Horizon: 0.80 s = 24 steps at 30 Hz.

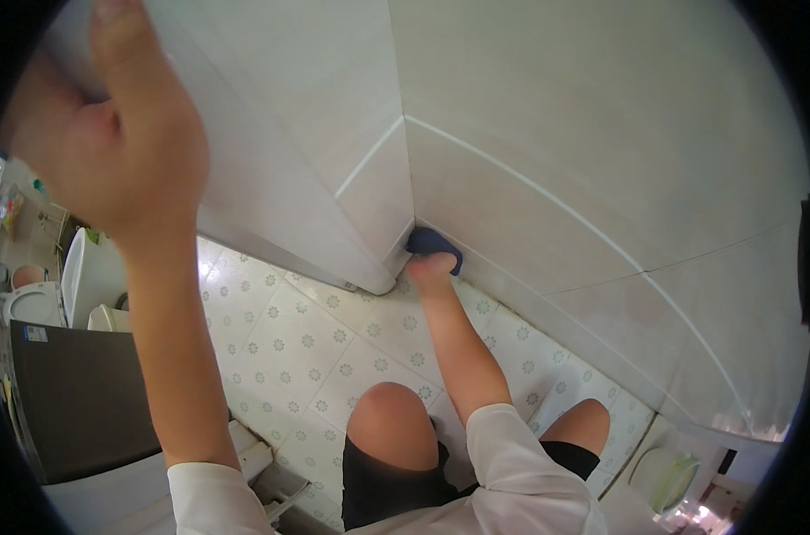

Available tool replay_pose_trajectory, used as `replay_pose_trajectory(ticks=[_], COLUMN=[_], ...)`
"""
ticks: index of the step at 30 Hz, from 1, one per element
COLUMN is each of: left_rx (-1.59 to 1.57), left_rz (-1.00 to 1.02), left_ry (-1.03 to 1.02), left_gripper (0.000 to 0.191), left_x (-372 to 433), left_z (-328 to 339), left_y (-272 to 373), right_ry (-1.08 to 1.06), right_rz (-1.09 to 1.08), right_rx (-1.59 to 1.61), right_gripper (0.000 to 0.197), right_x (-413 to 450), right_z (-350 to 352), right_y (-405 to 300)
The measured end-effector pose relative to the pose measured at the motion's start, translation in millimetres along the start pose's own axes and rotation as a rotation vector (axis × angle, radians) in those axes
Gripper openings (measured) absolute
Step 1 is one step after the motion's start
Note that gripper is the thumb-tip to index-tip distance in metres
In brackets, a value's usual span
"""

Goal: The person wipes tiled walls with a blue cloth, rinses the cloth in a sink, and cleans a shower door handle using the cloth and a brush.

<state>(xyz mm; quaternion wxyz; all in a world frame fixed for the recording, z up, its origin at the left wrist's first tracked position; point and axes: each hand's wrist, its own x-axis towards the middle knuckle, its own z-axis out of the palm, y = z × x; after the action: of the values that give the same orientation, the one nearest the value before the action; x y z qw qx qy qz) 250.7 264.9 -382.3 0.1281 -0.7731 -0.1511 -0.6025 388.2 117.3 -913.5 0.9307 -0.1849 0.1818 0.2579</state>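
Low in the corner where two tiled walls meet, my right hand [433,265] holds a dark blue cloth [432,242] against the base of the walls. The cloth covers most of its fingers. Raised close to the camera at upper left, my left hand [127,127] lies against a smooth white panel [278,207]. Its thumb points up; the other fingers are blurred and partly hidden, so its hold on the panel is unclear. The lower edge of this panel stands just above the floor, left of the cloth.
Patterned floor tiles [308,341] lie around my bent knees. A dark grey-topped cabinet or appliance [77,401] stands at left, near a white basin [77,267] and a toilet seat [34,304]. The light tiled wall [579,134] rises at right. At lower right is a round white lidded object [662,471].
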Motion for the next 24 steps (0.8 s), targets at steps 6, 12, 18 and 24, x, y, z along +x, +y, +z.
replay_pose_trajectory(ticks=[6,12,18,24], left_rx=[0.046,-0.137,-0.148,-0.150], left_rz=[0.417,0.201,0.130,0.152], left_ry=[0.284,0.231,0.194,0.193], left_gripper=[0.051,0.066,0.069,0.069], left_x=[11,7,12,12], left_z=[3,5,0,-4], left_y=[35,54,61,60], right_ry=[-0.181,0.141,-0.352,-0.880], right_rz=[-0.153,-0.118,-0.667,-1.258], right_rx=[-0.122,-0.364,-0.987,-1.171], right_gripper=[0.023,0.034,0.029,0.077], right_x=[-69,-177,-216,-214], right_z=[76,214,273,359], right_y=[-20,-83,-112,-87])
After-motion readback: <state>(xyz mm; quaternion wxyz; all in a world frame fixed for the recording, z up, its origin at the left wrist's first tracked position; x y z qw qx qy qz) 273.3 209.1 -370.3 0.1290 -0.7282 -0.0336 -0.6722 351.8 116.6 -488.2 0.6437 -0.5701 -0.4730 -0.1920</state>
